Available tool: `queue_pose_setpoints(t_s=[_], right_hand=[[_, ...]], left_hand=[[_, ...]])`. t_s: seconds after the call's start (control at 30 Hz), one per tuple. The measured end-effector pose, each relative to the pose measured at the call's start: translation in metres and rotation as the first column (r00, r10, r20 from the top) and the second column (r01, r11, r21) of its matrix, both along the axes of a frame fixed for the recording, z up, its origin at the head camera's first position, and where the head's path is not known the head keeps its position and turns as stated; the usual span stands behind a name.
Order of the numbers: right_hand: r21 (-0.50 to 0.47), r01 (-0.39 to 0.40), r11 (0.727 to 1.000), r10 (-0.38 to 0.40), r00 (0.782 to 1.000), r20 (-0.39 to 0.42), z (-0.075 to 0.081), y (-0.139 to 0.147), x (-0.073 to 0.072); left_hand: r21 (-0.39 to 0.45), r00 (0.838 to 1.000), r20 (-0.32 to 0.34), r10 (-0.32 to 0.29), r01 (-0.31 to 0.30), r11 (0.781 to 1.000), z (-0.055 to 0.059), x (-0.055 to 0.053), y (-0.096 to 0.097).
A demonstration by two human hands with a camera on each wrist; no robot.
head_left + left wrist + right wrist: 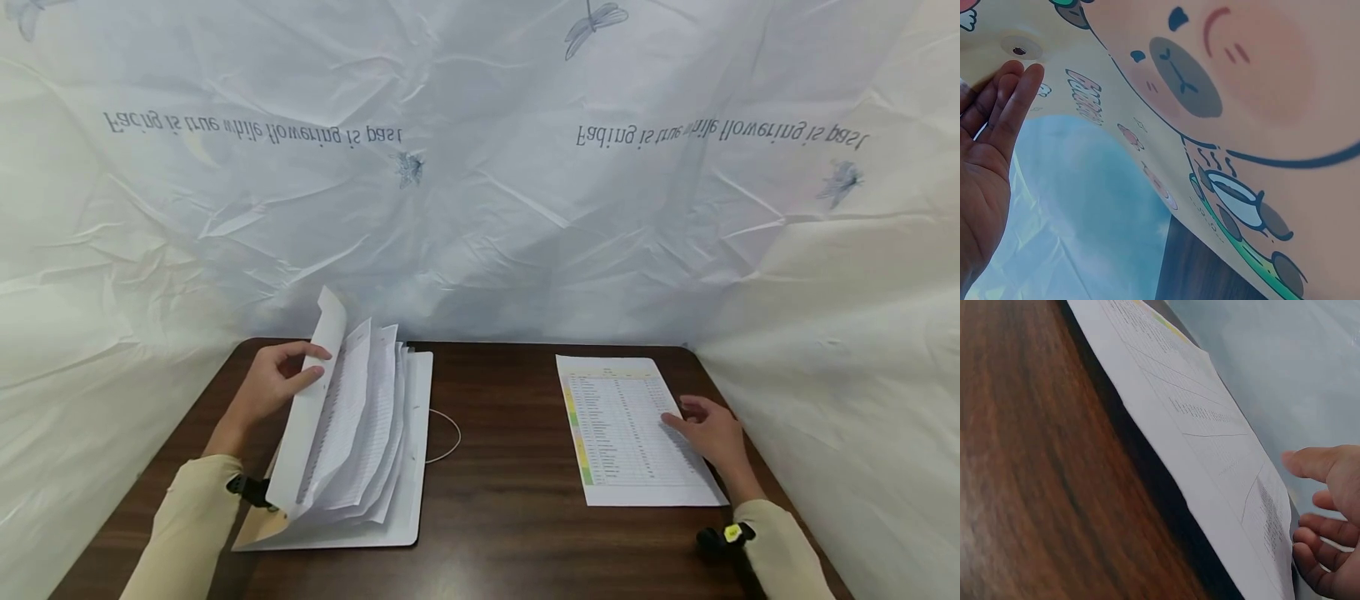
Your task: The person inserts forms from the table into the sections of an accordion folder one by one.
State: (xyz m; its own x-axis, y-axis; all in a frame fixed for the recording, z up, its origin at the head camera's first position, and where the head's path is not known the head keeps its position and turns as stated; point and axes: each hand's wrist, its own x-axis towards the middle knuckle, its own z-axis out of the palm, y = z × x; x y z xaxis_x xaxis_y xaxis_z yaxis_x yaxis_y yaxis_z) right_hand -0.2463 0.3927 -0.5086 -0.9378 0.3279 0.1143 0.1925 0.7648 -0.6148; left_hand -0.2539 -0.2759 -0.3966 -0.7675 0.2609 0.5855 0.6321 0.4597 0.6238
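Observation:
My left hand [273, 379] holds the raised cover of a file folder [425, 417] on the left of the table, digits over the cover's edge. Several printed sheets [375, 417] stand fanned inside it. Cartoon bear art covers the outside of the folder cover [1272, 81] in the left wrist view, where fingers lie against it near a round snap. My right hand [708, 429] hovers at the right edge of a printed table sheet [637, 425], thumb over the paper and other fingers loosely curled. In the right wrist view, a gap separates thumb and fingers beside the sheet [1191, 425].
A thin elastic loop [456, 433] sticks out from the folder's right side onto the dark wooden table [502, 467]. White printed sheeting [480, 250] hangs behind the table and along both sides. Each wrist wears a black strap [251, 490].

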Motion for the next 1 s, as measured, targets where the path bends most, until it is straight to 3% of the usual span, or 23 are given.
queue_pose_setpoints(t_s=[0.33,0.4,0.67,1.0], right_hand=[[-0.017,0.018,1.000,-0.017,0.998,0.059,-0.007,0.000,-0.006],[-0.016,0.022,1.000,-0.021,0.998,0.061,-0.007,-0.001,-0.006],[-0.031,0.036,0.999,-0.034,0.996,0.083,-0.005,-0.002,-0.005],[-0.015,0.025,1.000,-0.024,0.998,0.066,0.001,-0.001,-0.002]], left_hand=[[0.007,1.000,0.019,-0.007,0.006,1.000,0.002,0.002,0.000],[0.012,1.000,0.015,-0.010,0.010,1.000,-0.001,0.001,-0.002],[0.003,1.000,0.015,0.021,-0.021,1.000,-0.027,-0.019,-0.018],[0.025,1.000,0.024,-0.006,0.006,1.000,-0.029,-0.021,-0.020]])
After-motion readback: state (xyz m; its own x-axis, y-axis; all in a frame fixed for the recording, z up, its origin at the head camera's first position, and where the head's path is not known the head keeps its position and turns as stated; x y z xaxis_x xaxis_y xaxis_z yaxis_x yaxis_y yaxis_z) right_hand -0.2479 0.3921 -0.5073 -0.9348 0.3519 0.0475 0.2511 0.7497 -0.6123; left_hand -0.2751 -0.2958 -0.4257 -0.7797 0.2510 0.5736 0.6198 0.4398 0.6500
